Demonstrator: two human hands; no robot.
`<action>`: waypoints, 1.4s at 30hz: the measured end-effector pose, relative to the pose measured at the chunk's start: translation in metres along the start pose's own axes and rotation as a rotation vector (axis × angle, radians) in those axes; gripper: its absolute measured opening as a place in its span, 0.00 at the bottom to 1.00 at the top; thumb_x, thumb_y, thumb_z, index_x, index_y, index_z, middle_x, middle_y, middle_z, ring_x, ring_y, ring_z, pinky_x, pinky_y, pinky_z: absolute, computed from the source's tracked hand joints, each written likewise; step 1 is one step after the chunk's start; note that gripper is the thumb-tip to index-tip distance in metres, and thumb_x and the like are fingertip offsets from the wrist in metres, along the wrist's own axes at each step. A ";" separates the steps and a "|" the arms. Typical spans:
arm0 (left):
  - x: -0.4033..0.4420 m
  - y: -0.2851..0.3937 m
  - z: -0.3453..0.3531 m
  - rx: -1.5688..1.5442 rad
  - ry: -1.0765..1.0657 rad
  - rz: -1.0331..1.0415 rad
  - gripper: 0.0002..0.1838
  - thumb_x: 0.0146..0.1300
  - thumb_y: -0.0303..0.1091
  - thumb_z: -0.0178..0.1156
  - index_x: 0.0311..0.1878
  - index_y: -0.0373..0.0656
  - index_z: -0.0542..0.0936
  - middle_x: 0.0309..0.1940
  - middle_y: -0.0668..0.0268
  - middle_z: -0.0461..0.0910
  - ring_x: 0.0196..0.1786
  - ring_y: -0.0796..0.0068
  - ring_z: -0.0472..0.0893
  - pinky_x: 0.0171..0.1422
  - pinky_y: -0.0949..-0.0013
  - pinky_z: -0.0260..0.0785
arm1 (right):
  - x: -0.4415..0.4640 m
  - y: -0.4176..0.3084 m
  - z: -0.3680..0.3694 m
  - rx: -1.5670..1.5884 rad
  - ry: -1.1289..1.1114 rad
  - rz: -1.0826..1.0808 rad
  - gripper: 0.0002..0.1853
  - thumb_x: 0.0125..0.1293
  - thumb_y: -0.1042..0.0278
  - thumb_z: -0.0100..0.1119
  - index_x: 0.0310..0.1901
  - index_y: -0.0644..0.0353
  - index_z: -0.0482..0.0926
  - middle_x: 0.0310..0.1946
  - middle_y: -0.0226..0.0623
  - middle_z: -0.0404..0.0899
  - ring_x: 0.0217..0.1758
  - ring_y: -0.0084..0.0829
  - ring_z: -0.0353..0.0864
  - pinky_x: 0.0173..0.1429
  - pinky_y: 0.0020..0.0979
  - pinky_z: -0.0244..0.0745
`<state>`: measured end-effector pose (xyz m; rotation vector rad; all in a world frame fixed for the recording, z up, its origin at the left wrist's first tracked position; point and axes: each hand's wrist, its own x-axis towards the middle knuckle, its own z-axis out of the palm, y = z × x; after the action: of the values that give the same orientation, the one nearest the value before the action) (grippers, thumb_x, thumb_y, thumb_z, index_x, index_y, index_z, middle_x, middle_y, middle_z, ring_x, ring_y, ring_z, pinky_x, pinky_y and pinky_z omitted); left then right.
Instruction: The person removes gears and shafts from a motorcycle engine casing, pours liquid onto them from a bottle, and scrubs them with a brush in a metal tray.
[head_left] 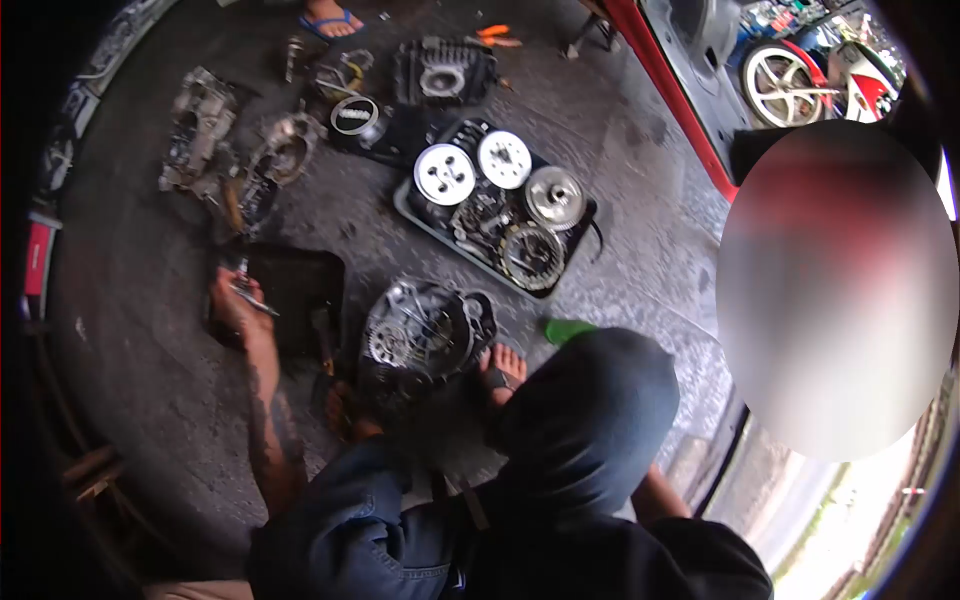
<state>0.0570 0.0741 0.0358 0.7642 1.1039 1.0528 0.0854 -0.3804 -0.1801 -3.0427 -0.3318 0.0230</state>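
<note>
On the left, my left hand [238,303] is closed around a thin metal rod-like tool [252,296]; its exact kind is too small to tell. The hand is at the left edge of a black shallow tray [312,268]. An open engine crankcase [425,335] with gears inside lies by my feet, to the right of that tray. My right forearm [655,497] shows beside my dark-clothed right knee [600,400], which hides the hand. Beyond the crankcase, a grey tray [480,262] holds several clutch parts, including a toothed clutch basket [555,197].
Engine casings [197,135] and a finned cylinder [445,72] lie farther off on the dark floor. Orange-handled pliers [495,36] are behind them. A green container [568,330] is by my knee. Another person's sandalled foot [333,22] shows at the top; a motorcycle [800,85] stands upper right.
</note>
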 end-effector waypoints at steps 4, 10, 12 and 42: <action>-0.024 -0.001 0.003 0.068 -0.053 0.163 0.10 0.62 0.43 0.58 0.33 0.49 0.72 0.28 0.71 0.76 0.23 0.80 0.73 0.25 0.76 0.59 | 0.006 -0.027 -0.079 0.025 -0.168 -0.048 0.25 0.69 0.49 0.41 0.57 0.57 0.73 0.56 0.38 0.76 0.58 0.38 0.74 0.63 0.42 0.62; 0.005 -0.017 -0.005 -0.056 0.057 0.031 0.14 0.63 0.49 0.58 0.33 0.50 0.71 0.28 0.72 0.75 0.24 0.77 0.73 0.26 0.74 0.61 | 0.018 -0.029 -0.076 0.038 -0.294 0.054 0.26 0.67 0.48 0.42 0.57 0.57 0.72 0.56 0.37 0.75 0.59 0.37 0.72 0.63 0.42 0.61; 0.010 -0.027 -0.012 -0.100 0.037 -0.091 0.16 0.63 0.54 0.58 0.35 0.52 0.70 0.29 0.72 0.75 0.24 0.76 0.74 0.26 0.74 0.62 | 0.012 -0.022 -0.067 -0.001 -0.273 0.048 0.26 0.66 0.48 0.44 0.57 0.57 0.72 0.55 0.37 0.75 0.59 0.37 0.72 0.63 0.42 0.62; 0.006 -0.086 -0.037 -0.767 -0.214 -0.334 0.24 0.73 0.53 0.39 0.50 0.43 0.76 0.42 0.58 0.79 0.40 0.57 0.80 0.47 0.55 0.75 | 0.204 -0.239 -0.428 -0.177 -0.304 -1.304 0.26 0.52 0.58 0.68 0.51 0.60 0.75 0.37 0.49 0.81 0.40 0.52 0.82 0.44 0.47 0.76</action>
<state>0.0470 0.0504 -0.0545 0.0663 0.5401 0.9738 0.2438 -0.1374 0.2645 -2.3281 -2.2571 0.3666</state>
